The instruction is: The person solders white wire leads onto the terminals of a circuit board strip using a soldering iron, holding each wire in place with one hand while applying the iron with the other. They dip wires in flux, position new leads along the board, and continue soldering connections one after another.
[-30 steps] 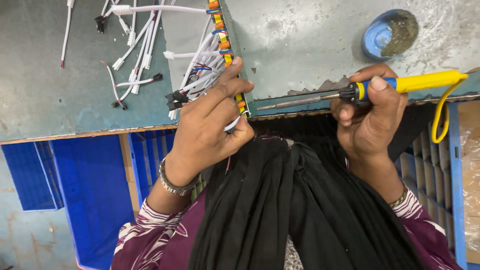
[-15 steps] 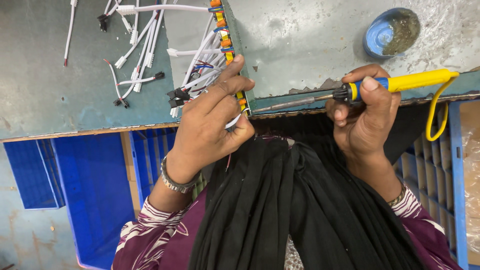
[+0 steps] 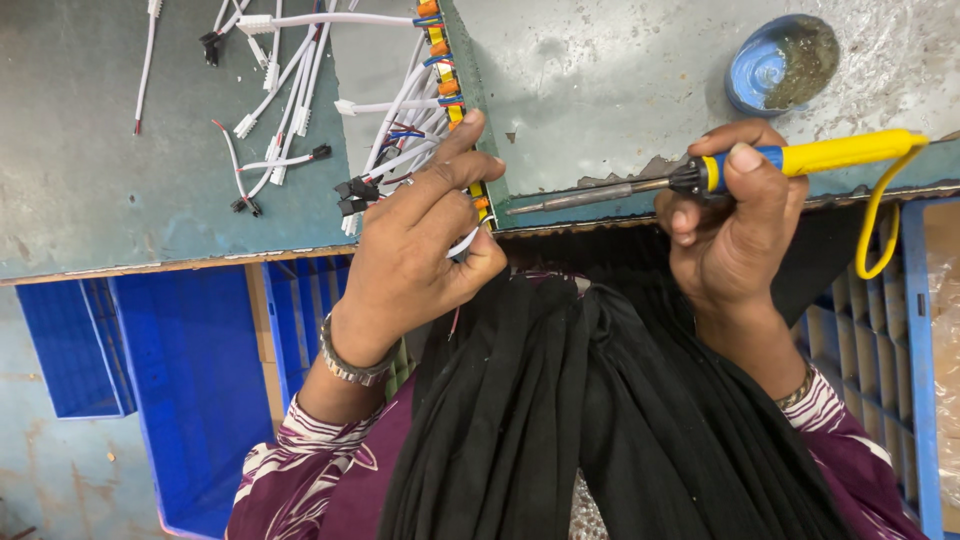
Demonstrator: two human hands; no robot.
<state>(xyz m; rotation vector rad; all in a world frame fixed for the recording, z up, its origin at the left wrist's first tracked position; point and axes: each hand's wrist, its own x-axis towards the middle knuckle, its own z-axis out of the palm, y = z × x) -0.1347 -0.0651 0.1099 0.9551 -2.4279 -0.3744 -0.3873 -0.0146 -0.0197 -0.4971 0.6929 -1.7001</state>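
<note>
The soldering iron (image 3: 790, 160) is now a bit lower and more level than it was a moment ago, and its thin metal tip points left toward the strip of little orange and yellow parts (image 3: 452, 95) at the table's edge. The tip is near the strip but not touching it, so the hot end looks ready to meet the wires. The right hand (image 3: 735, 235) has its fingers wrapped tight around the yellow and blue handle. The left hand (image 3: 420, 250) has hardly moved; its fingers are closed on a bunch of white wires (image 3: 400, 140) with black plugs, right beside the strip. More loose wires (image 3: 270, 80) lie on the grey table (image 3: 120, 150), well apart. A small blue dish (image 3: 780, 65) sits above the iron. Blue crates (image 3: 160, 350) stand under the table. The left thumb sits close to the tip's path.
</note>
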